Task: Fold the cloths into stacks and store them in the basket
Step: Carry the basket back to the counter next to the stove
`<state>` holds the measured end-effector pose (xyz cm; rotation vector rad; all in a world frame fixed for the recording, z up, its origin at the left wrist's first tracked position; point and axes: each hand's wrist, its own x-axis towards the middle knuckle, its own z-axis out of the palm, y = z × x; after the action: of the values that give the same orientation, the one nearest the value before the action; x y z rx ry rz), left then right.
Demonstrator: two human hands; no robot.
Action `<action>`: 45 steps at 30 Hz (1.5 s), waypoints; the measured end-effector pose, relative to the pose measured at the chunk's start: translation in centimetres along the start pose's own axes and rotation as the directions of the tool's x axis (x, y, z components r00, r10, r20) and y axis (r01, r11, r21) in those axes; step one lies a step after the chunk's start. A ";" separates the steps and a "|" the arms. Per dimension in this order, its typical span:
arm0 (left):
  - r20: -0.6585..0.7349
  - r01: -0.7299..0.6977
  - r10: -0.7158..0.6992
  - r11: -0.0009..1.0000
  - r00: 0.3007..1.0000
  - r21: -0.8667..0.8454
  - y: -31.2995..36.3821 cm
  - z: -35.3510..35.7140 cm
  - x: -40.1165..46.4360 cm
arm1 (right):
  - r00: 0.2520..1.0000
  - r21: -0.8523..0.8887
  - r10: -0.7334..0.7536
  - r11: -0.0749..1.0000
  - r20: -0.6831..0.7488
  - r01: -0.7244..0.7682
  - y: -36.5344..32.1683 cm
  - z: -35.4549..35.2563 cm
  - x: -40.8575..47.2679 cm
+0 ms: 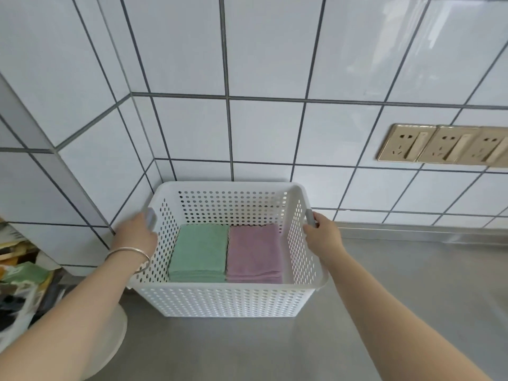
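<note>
While both hands grip its grey side handles, left hand (137, 233) and right hand (324, 235), white perforated basket (233, 299) rests on grey table (398, 284); inside, green stack (199, 251) touches purple stack (254, 251).

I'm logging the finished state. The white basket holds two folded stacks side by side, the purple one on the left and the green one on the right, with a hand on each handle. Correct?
Not quite: the stacks are swapped. In the head view the green stack lies on the left and the purple stack on the right, side by side in the white basket. The left hand and right hand each grip a handle, as you said.
</note>
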<state>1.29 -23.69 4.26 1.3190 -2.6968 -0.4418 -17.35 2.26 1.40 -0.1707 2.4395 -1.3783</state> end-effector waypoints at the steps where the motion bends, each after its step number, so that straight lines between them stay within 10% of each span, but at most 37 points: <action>1: -0.012 0.007 -0.007 0.999 1.000 -0.034 0.2 0.0 -0.2 | 1.000 0.008 -0.028 1.000 -0.004 0.028 0.2 -0.5 -0.3; 12: 0.189 0.030 0.115 0.776 0.975 -0.630 2.1 -4.9 -5.3 | 0.993 0.106 -0.031 0.993 -0.116 0.043 2.1 -9.2 -7.4; 22: 0.365 -0.089 0.471 0.701 0.803 -0.708 0.9 -3.0 -4.2 | 0.889 0.187 0.195 0.974 -0.415 -0.126 6.1 -7.7 -20.3; 32: 0.554 -0.315 0.748 0.659 0.366 -0.682 0.3 -1.9 -11.2 | 0.529 0.410 0.540 0.842 -0.655 -0.351 10.1 -0.9 -43.4; 45: 0.494 -0.453 0.858 0.386 -0.144 -0.803 -5.5 -1.9 -34.8 | -0.034 0.613 0.641 0.716 -0.767 -0.336 10.2 13.1 -75.7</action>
<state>27.33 0.05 5.50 -1.0985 -3.0791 -1.8213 58.73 16.96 3.65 2.1962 2.4391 -1.5473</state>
